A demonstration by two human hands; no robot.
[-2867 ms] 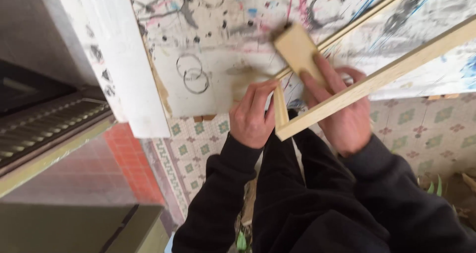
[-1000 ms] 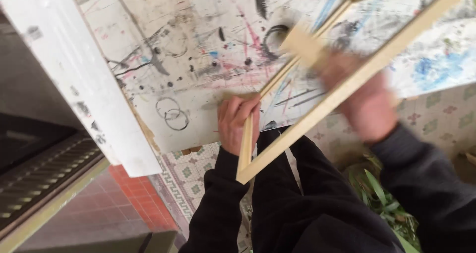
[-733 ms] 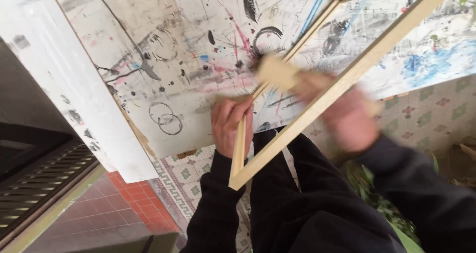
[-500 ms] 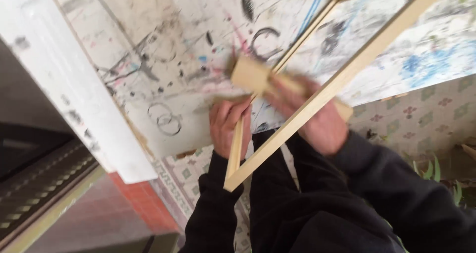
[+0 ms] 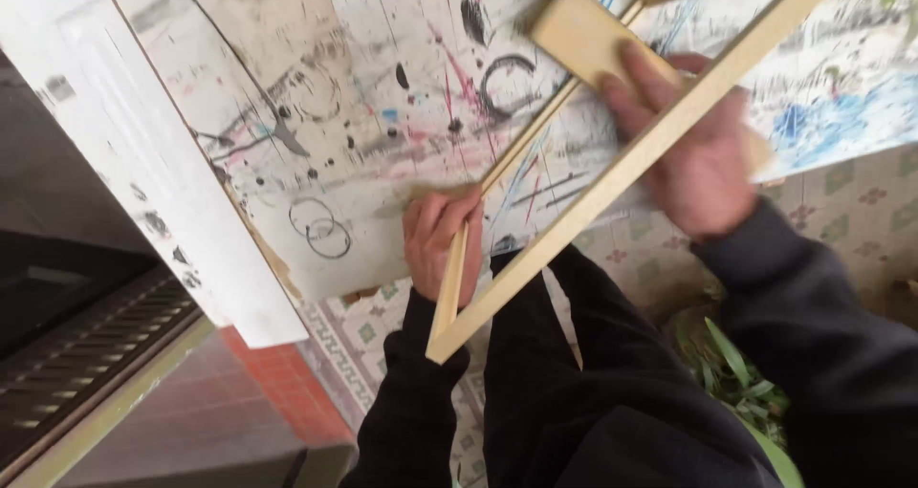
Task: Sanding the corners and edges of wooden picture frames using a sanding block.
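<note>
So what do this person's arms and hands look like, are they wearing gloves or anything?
No gloves: both hands are bare. The left hand and the right hand each come out of a long, dark, near-black sleeve of soft, matte fabric that ends at the wrist. The sleeves are plain, with no visible stripes or markings. No rings, watch or bracelets show; the right hand is somewhat blurred.

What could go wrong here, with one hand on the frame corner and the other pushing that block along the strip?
1. The left hand grips the wooden frame only near its corner; the long strips may twist or shift.
2. The right hand looks blurred on the wooden block; it could slip off the thin strip onto the paint-marked table.
3. The frame corner overhangs the table edge and may tip.
</note>
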